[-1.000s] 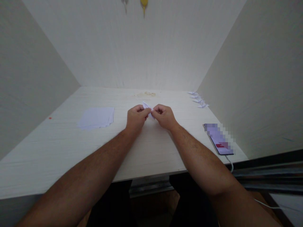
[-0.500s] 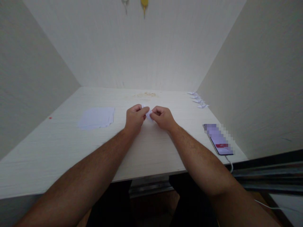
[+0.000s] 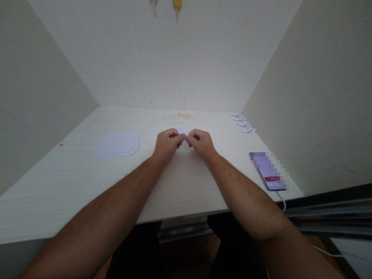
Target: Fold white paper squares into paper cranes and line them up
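A small folded piece of white paper (image 3: 181,129) is pinched between my two hands above the middle of the table. My left hand (image 3: 168,143) grips its left side, thumb pointing right. From the other side my right hand (image 3: 201,142) pinches it, the fingers curled. The two thumbs nearly meet over the paper. A pointed tip sticks up between the hands; the rest is partly hidden by my fingers. To the left of my left hand lies a stack of white paper sheets (image 3: 117,144).
Several small folded paper pieces (image 3: 244,123) sit in a row by the right wall. A phone (image 3: 267,170) with a white cable (image 3: 281,199) lies near the table's right edge. Walls enclose the white table (image 3: 186,193) at the back and sides. Two hooks (image 3: 177,6) hang above.
The paper has been turned, so its pointed tip now shows above the fingers. My thumbs have come closer together, with the left hand shifted slightly right.
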Tool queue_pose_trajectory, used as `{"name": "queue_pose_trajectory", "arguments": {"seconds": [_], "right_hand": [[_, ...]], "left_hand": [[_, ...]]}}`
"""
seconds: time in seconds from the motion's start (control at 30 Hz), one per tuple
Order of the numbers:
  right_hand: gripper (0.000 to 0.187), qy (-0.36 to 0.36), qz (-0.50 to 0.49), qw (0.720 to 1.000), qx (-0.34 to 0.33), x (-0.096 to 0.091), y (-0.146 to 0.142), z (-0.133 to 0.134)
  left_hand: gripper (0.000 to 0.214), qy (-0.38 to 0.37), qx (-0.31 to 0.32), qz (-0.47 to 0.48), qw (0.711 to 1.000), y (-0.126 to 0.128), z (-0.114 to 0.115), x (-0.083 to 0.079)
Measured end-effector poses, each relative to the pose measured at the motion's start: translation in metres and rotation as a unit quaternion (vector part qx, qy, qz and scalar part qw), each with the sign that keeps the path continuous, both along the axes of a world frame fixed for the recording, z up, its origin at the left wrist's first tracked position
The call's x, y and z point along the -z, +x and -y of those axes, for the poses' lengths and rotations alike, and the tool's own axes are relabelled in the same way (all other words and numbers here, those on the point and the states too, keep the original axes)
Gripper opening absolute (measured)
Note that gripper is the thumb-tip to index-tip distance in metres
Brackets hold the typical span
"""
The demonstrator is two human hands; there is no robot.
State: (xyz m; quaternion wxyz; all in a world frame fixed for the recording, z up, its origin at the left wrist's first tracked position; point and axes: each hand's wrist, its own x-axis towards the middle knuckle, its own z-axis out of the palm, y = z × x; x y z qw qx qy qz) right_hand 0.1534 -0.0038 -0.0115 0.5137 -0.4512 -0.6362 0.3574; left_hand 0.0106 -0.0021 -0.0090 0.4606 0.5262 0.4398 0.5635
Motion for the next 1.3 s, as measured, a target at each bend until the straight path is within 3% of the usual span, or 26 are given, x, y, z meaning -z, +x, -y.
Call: {"name": "queue_pose_trajectory", "arguments": {"seconds": [0.3,0.5,0.67,0.83,1.17,1.3], "right_hand": [[0.023,0.03,0.065,0.997,0.012,0.007,0.003,-0.006],[0.014,-0.012,0.003,1.0,-0.022,0.006,0.001,-0.007],[0.018,-0.015,0.014,1.0,0.021,0.004,0.0,-0.005],[0.015,-0.013,0.018,0.999,0.042,0.004,0.001,-0.006],[0.015,0.002,-0.023,0.998,0.063,0.008,0.003,-0.009],[0.01,-0.012,-0.06,0.997,0.051,0.007,0.002,-0.01]], "left_hand": [[0.029,-0.03,-0.018,0.007,0.999,0.003,-0.001,0.002],[0.029,-0.028,-0.031,0.033,0.999,0.001,-0.004,0.004],[0.028,-0.033,-0.022,0.029,0.999,0.002,-0.002,0.002],[0.019,-0.072,0.013,0.089,0.993,0.003,-0.001,0.0],[0.021,0.02,-0.034,-0.043,0.998,0.001,0.0,-0.001],[0.009,0.007,-0.004,-0.012,1.0,0.002,0.004,-0.005]]}}
